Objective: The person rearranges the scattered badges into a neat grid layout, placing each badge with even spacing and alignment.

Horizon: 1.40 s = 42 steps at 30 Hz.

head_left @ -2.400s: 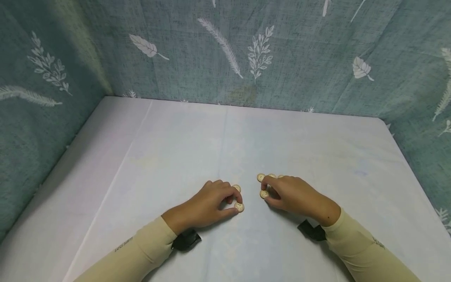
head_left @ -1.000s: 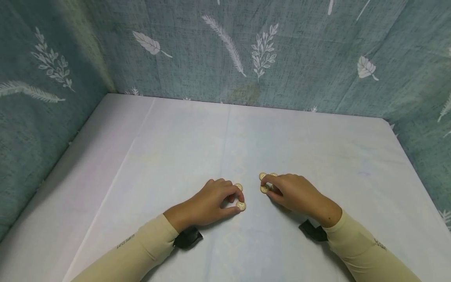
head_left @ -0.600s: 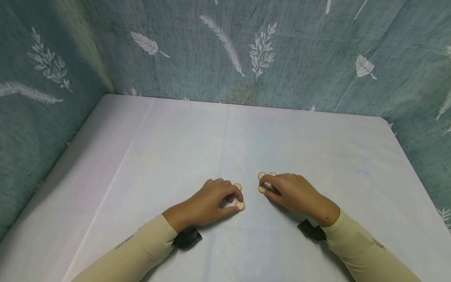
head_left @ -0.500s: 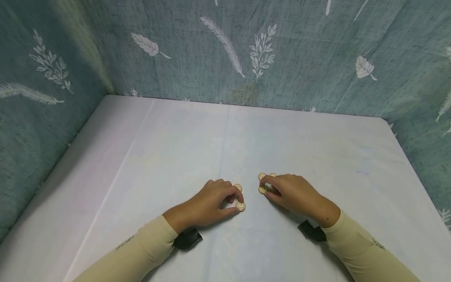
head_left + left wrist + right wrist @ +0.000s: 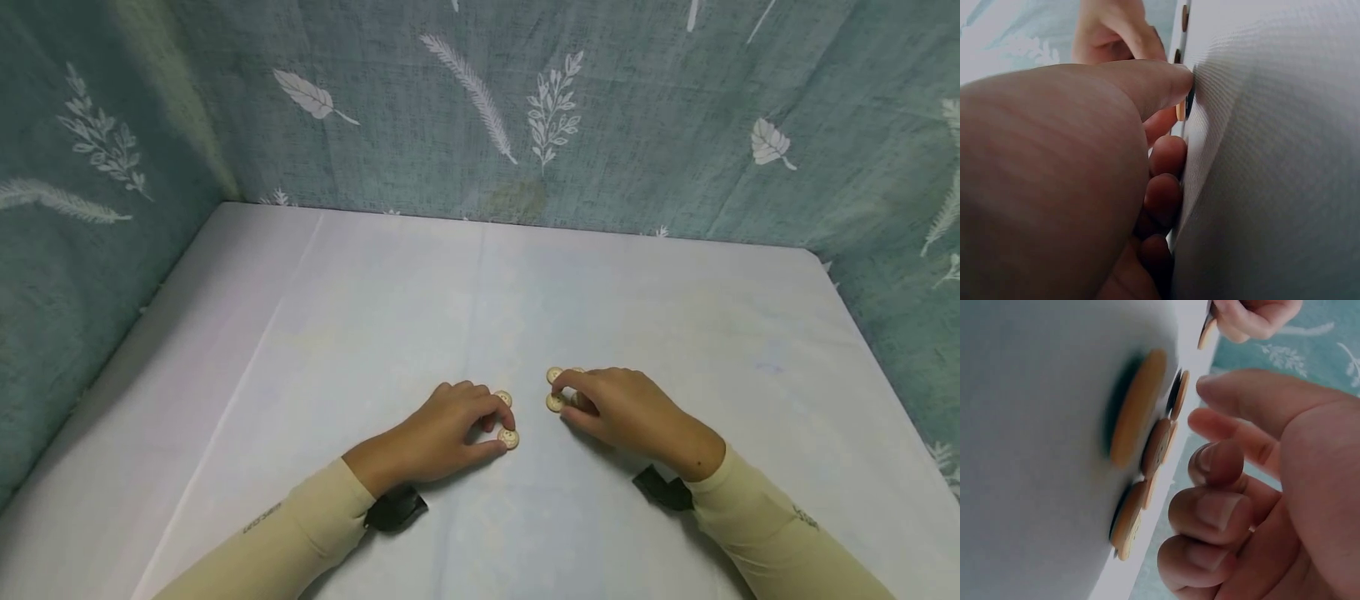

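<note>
Small round wooden buttons lie on a white cloth. My left hand pinches a button flat on the cloth between thumb and index finger. Another button shows just behind that index finger. My right hand hovers over a small cluster, its thumb and index fingertip beside a button. Seen from the right wrist, those fingertips stand slightly apart from the nearest button, with nothing held. Behind the right fingers lie a button and a partly covered one. Others there are hidden by the hand.
The white cloth covers a wide table. Green leaf-patterned fabric rises along its back and sides. Black wrist straps sit at both cuffs. A larger-looking button lies close to the right wrist camera.
Over these seconds the button by my right thumb and index finger has slid away from me and slightly left, nearer the one behind it. My left hand has stayed almost still on its button.
</note>
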### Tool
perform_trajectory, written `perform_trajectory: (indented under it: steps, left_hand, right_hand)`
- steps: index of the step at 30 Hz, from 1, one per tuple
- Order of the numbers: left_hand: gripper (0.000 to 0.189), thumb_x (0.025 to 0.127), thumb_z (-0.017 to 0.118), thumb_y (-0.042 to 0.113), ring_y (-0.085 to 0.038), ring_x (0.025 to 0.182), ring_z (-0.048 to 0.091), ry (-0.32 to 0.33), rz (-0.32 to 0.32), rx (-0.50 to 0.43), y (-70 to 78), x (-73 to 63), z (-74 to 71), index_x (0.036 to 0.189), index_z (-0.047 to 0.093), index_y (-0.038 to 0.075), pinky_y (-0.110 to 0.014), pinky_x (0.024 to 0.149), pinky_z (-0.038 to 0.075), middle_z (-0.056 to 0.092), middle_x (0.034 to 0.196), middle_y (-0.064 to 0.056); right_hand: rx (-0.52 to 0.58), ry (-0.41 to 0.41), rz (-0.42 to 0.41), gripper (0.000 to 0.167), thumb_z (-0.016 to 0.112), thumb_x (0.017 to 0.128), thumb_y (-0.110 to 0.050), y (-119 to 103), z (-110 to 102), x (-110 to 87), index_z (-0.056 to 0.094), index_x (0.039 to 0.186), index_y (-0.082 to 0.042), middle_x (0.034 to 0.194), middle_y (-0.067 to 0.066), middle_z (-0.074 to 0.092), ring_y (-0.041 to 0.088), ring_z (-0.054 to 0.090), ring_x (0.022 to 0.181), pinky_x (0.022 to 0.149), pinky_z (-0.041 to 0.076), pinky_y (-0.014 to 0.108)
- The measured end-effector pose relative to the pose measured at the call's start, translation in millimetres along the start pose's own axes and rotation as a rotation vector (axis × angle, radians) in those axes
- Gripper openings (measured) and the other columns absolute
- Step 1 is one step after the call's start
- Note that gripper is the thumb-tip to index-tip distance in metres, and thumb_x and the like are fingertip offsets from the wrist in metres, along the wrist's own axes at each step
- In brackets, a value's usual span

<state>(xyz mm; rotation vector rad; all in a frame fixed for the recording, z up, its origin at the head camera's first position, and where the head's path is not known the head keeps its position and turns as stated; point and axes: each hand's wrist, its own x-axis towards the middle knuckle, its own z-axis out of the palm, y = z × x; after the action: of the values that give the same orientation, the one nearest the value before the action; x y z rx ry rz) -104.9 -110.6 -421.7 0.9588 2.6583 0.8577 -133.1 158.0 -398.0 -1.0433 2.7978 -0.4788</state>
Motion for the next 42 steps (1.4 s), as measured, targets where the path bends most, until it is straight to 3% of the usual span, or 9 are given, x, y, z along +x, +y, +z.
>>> perform_trajectory:
  steps: [16,23,34,42]
  left_hand:
    - [0.013,0.091,0.073,0.032,-0.004,0.088,0.046,0.011,0.007,0.012,-0.9,2.6,1.4,0.101,0.065,0.031,-0.032,0.083,0.031,0.051,0.084,0.015]
    - [0.014,0.09,0.074,0.032,-0.004,0.087,0.046,0.021,0.006,0.006,-2.1,0.8,4.2,0.101,0.065,0.03,-0.032,0.082,0.031,0.051,0.083,0.015]
    - [0.015,0.09,0.075,0.032,-0.004,0.087,0.046,0.022,0.007,0.007,-2.2,1.4,4.1,0.101,0.065,0.03,-0.032,0.081,0.03,0.051,0.084,0.015]
    - [0.015,0.09,0.074,0.033,-0.004,0.086,0.046,0.025,0.002,0.007,-2.5,1.5,4.7,0.101,0.065,0.031,-0.032,0.082,0.031,0.05,0.083,0.015]
  right_hand:
    - [0.068,-0.085,0.019,0.016,0.072,0.092,-0.019,11.4,-13.2,-6.1,0.067,0.107,-0.02,0.064,-0.016,0.051,-0.001,0.043,0.058,0.057,0.039,0.021]
    - [0.177,-0.168,0.044,0.013,0.073,0.09,-0.017,18.2,-19.0,-10.2,0.068,0.101,-0.022,0.064,-0.015,0.05,-0.001,0.044,0.058,0.058,0.041,0.021]
    - [0.308,-0.253,-0.012,0.016,0.074,0.085,-0.009,24.2,-22.3,-14.1,0.064,0.09,-0.02,0.067,-0.014,0.05,-0.001,0.047,0.062,0.06,0.044,0.021]
    - [0.397,-0.323,0.017,0.018,0.076,0.085,-0.011,31.4,-29.4,-19.8,0.065,0.096,-0.021,0.068,-0.012,0.053,0.002,0.048,0.059,0.059,0.044,0.021]
